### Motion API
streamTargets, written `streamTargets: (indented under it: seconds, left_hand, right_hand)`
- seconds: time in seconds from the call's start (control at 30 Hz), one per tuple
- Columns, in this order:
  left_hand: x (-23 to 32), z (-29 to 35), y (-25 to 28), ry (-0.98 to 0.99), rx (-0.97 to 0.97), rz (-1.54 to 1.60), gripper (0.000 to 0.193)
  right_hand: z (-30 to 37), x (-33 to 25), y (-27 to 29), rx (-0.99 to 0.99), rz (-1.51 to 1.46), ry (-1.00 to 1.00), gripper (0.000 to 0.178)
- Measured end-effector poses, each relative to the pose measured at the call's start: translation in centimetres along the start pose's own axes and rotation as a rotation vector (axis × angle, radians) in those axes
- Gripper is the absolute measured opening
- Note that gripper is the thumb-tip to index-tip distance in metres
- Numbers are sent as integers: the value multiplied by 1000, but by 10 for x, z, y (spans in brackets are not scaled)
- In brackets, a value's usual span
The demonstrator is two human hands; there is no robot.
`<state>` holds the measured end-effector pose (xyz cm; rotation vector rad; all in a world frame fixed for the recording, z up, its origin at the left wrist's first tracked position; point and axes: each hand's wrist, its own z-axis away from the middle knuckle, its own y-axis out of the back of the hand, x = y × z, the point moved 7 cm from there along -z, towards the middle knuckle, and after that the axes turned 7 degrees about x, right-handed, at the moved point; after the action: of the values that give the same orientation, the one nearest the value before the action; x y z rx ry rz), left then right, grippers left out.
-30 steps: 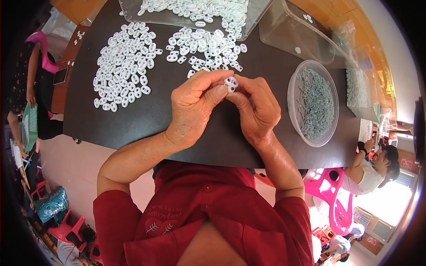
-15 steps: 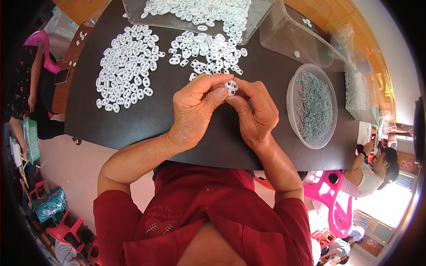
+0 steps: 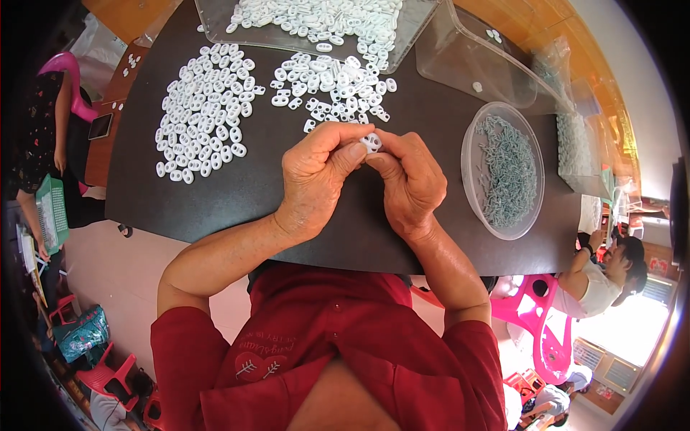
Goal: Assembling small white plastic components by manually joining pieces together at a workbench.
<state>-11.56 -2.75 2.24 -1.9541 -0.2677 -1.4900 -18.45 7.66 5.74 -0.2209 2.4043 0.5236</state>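
Between the fingertips of both hands is a small white plastic piece with holes [image 3: 371, 143], held above the dark table. My left hand [image 3: 315, 176] pinches it from the left with thumb and forefinger. From the right, the thumb and forefinger of my right hand [image 3: 413, 183] close on it too. Fingertips cover part of the piece, so whether a screw sits in it cannot be made out. Just beyond the hands lies a loose heap of similar white oval two-holed pieces [image 3: 334, 80]. Farther left, more of them are spread in a flat group [image 3: 205, 115].
A round clear tub [image 3: 468, 188] of small grey-green metal screws [image 3: 512, 172] stands to the right. A clear bin [image 3: 287, 42] of white pieces is at the far side, beside another clear box [image 3: 445, 72]. A co-worker's arm [image 3: 61, 133] shows at far left.
The white piece has tilted slightly between my fingers, and its holes show at a different angle. My right hand has shifted a little to the left.
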Motion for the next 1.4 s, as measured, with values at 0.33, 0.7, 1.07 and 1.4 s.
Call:
streamTargets:
  seconds: [0.33,0.7,1.07,1.4]
  left_hand:
    - [2,-1,2,3,20,22,24]
    - [24,1,0,-302,42,-416,23]
    - [27,2,-1,-391,92,-509,22]
    - [14,-2,5,-194,101,-383,20]
  right_hand:
    - [-3,-1,-3,-35,-19,-46,27]
    - [-3,0,1,-52,-94,-142,19]
    - [9,26,-4,-73,-391,-820,14]
    - [12,30,-9,-96,-368,-768,15]
